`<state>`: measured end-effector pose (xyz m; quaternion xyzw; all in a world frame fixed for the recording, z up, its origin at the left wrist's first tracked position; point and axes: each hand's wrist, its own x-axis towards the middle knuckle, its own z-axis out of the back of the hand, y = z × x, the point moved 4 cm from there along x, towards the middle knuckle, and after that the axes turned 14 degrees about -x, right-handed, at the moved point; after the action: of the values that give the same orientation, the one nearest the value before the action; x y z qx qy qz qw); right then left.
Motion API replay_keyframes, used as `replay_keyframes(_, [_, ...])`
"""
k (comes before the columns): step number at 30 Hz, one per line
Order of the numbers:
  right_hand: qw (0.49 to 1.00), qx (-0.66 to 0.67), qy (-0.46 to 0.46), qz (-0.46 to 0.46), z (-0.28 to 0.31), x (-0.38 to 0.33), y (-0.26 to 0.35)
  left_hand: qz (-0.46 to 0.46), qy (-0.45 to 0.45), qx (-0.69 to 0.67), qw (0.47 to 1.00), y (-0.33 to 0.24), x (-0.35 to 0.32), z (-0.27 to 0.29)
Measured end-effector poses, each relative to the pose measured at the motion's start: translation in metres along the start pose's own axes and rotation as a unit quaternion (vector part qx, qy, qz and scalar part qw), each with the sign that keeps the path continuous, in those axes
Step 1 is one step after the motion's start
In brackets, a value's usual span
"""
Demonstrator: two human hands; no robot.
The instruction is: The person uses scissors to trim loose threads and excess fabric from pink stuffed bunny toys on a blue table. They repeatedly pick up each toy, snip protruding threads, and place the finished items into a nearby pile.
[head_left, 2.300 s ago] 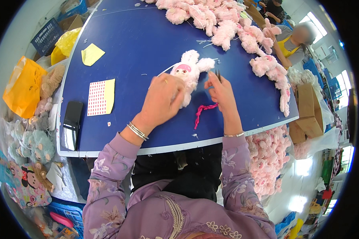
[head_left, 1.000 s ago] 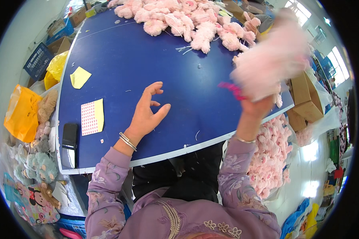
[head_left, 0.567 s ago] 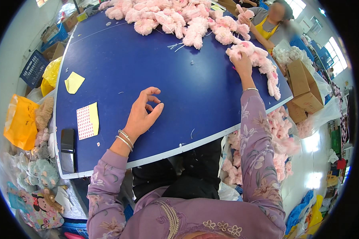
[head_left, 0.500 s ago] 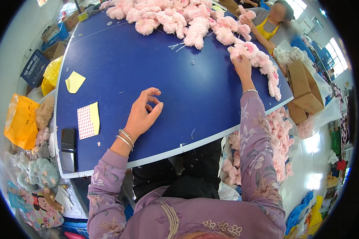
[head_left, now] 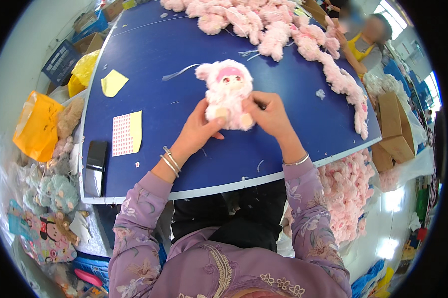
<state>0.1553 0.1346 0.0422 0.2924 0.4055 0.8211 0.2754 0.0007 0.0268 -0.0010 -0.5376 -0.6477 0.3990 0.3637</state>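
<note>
A fluffy pink plush doll (head_left: 229,92), with a small doll face and pale foot pads, is between my hands over the middle of the blue table (head_left: 149,94). My left hand (head_left: 200,128) grips its lower left side, thumb at one foot. My right hand (head_left: 269,113) holds the lower right side, fingers bent against the fur. A thin whitish strip (head_left: 179,73) trails from the doll toward the left. Parts of my fingers are hidden behind the plush.
Many pink plush dolls (head_left: 273,35) heap along the far side, with a row running down the right edge. Left lie a sticker sheet (head_left: 127,133), yellow paper (head_left: 114,83) and a black phone (head_left: 95,168). A co-worker (head_left: 365,47) sits far right, near a cardboard box (head_left: 395,131).
My right hand has brought a pink plush doll from the right row to the middle. My left hand, empty before, has closed on it too. The view has shifted slightly.
</note>
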Motion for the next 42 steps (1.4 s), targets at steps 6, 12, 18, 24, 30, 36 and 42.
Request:
replay_keyframes(6, [0.996,-0.042,-0.013,0.077,-0.031,0.0,0.011,0.023,-0.052,-0.075,0.996,-0.002,0.002,0.018])
replay_keyframes(12, [0.963,0.2,-0.073,-0.164,-0.012,0.008,-0.019,-0.005,-0.055,-0.047,0.997,0.004,0.005,0.015])
replay_keyframes(18, [0.963,0.233,-0.026,-0.137,-0.02,0.014,-0.028,-0.005,0.034,0.071,0.997,0.005,-0.003,-0.007])
replay_keyframes(24, [0.969,0.225,-0.011,-0.099,-0.024,0.006,-0.012,0.128,0.057,-0.074,0.987,0.017,0.0,-0.009])
replay_keyframes(30, [0.963,0.238,-0.093,-0.088,-0.021,0.008,-0.014,0.125,0.126,-0.008,0.984,0.018,-0.007,-0.016])
replay_keyframes(36, [0.957,0.256,-0.094,-0.099,-0.021,0.009,-0.021,0.034,0.141,0.129,0.981,0.022,-0.006,-0.025])
replay_keyframes(42, [0.969,0.232,-0.037,-0.081,-0.025,0.007,-0.021,0.053,0.051,-0.014,0.997,0.02,0.001,-0.016])
